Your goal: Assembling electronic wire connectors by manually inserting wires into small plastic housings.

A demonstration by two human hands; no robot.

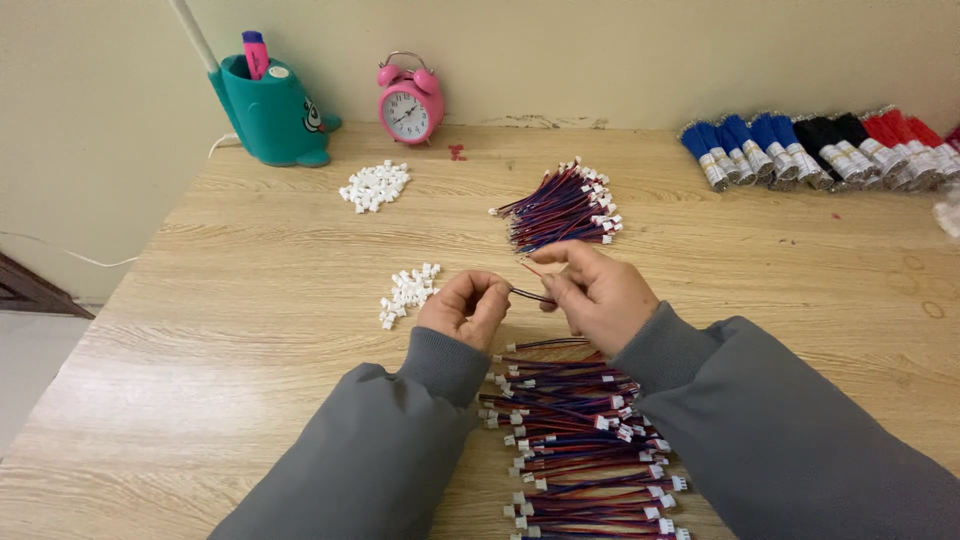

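My left hand pinches one end of a short red-and-blue wire with its fingertips, likely at a small white connector that I cannot see clearly. My right hand grips the other part of the same wire. Both hands hover over the wooden table. Just left of my left hand lies a small heap of white plastic connectors. Below my wrists lies a pile of wires with white connectors fitted. Beyond my hands lies a bundle of red-and-blue wires.
A second heap of white connectors lies further back. A teal pen holder and a pink alarm clock stand at the wall. Bundles of blue, black and red wires lie at the back right.
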